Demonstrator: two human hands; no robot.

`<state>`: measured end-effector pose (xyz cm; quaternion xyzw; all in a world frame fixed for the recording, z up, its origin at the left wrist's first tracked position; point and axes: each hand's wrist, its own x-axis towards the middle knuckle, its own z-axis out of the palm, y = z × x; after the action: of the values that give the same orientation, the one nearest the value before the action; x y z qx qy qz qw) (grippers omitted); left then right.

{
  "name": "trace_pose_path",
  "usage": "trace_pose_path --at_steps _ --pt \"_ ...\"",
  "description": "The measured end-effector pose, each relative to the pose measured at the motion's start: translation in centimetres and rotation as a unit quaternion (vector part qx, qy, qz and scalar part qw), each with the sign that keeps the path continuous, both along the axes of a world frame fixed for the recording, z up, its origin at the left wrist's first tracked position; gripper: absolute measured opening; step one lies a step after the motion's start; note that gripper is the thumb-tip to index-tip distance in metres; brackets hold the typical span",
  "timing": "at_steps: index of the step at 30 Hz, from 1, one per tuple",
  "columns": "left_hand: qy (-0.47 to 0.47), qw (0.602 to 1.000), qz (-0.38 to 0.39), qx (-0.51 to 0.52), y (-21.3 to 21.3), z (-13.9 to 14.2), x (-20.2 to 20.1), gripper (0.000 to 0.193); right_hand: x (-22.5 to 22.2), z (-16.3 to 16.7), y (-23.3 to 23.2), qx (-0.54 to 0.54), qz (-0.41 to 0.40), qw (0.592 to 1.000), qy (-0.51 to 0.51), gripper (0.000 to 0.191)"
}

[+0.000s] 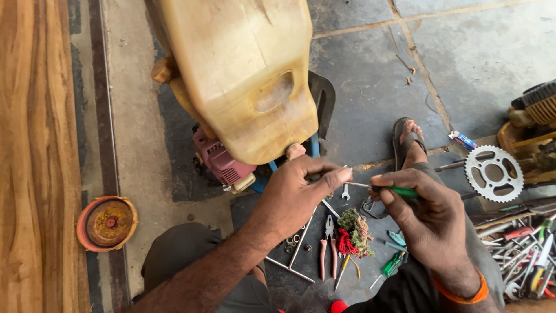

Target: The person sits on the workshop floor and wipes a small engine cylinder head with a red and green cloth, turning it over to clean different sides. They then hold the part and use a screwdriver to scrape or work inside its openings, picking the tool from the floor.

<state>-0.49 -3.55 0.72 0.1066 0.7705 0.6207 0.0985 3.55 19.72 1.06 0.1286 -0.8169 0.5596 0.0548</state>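
Observation:
My right hand (431,217) grips a green-handled screwdriver (399,190) whose thin shaft points left. My left hand (298,194) pinches the shaft's tip between thumb and fingers, just under the bottom corner of a big yellowed plastic tank (237,75). A small maroon engine (219,159) sits beneath the tank. Below my hands lie red-handled pliers (328,249), a wad of red and green rag (354,233), a small spanner (345,192) and a few washers (292,240).
A toothed sprocket (494,173) lies at the right, with a heap of tools (530,255) and another yellow machine (533,130) beyond it. A rusty round cap (108,222) rests at the left by a wooden board (35,156). My sandalled foot (408,142) is on the stone floor.

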Motion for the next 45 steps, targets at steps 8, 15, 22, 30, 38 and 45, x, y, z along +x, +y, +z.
trace_pose_path --at_steps 8,15,22,30,38,45 --pt "-0.08 0.996 -0.044 -0.009 0.7 0.2 0.2 0.032 -0.1 -0.4 0.9 -0.022 -0.002 0.999 -0.044 0.018" --pt "-0.145 0.986 -0.07 0.049 0.7 -0.7 0.4 0.029 -0.7 -0.8 2.6 -0.11 -0.032 0.993 -0.026 0.013" --pt "-0.306 0.939 -0.021 0.157 1.5 -0.9 0.3 0.037 -1.3 -0.7 2.9 -0.164 -0.079 0.983 -0.035 0.012" --pt "-0.398 0.901 -0.038 0.17 1.4 0.2 0.0 0.073 -1.7 0.2 1.8 -0.191 -0.139 0.969 -0.074 0.022" --pt "-0.426 0.859 -0.062 0.278 2.1 0.2 -0.6 0.094 -2.0 0.0 2.3 -0.027 -0.012 0.976 -0.216 0.033" --pt "-0.445 0.848 -0.062 0.28 3.1 0.4 -0.7 0.098 -1.5 -1.4 2.4 -0.059 0.019 0.967 -0.246 0.033"
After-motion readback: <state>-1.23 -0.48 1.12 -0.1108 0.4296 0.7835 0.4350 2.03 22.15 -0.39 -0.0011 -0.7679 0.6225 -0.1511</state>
